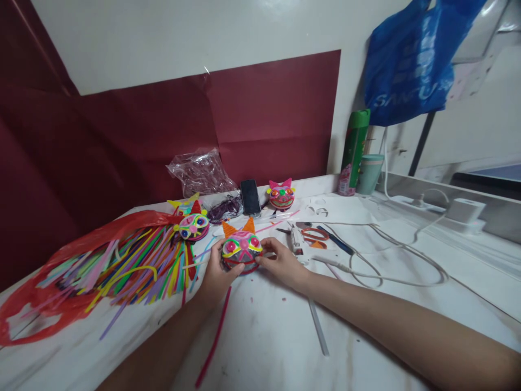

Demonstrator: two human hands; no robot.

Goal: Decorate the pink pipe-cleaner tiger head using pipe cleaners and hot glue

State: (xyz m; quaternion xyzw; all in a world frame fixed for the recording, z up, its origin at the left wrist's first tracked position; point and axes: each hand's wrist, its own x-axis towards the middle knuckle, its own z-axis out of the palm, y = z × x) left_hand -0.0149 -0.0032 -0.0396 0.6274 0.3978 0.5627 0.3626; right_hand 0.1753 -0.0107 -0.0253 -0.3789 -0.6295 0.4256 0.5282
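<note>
Left hand point(215, 277) and right hand point(285, 264) grip a round, multicoloured animal face with pointed orange ears point(243, 245)

The orange-eared face is at the near middle of the white, marbled tabletop point(277, 336), upright, its pink eyes and red mouth line turned towards the wearer. The left fingers curl around its left side, thumb on the lower front; the right thumb and fingers are closed on its right edge. Whether its base touches the table cannot be told.

To the left, a thin red plastic bag point(35, 320) lies around a fanned bundle of fuzzy, many-coloured strips point(134, 266). Just beside the bundle is a round, blue-eyed face with red ears point(194, 227). Farther back, a black rectangular phone point(250, 197) leans between a crumpled clear plastic wrapper point(201, 171) and a round face with bright pink ears point(281, 194).

To the right of the hands lie a white glue gun with a cord point(297, 239) and a pair of orange-handled scissors point(316, 234). One dark pink fuzzy strip point(215, 339) lies between the forearms, a flat grey strip point(318, 328) close to the right one
</note>
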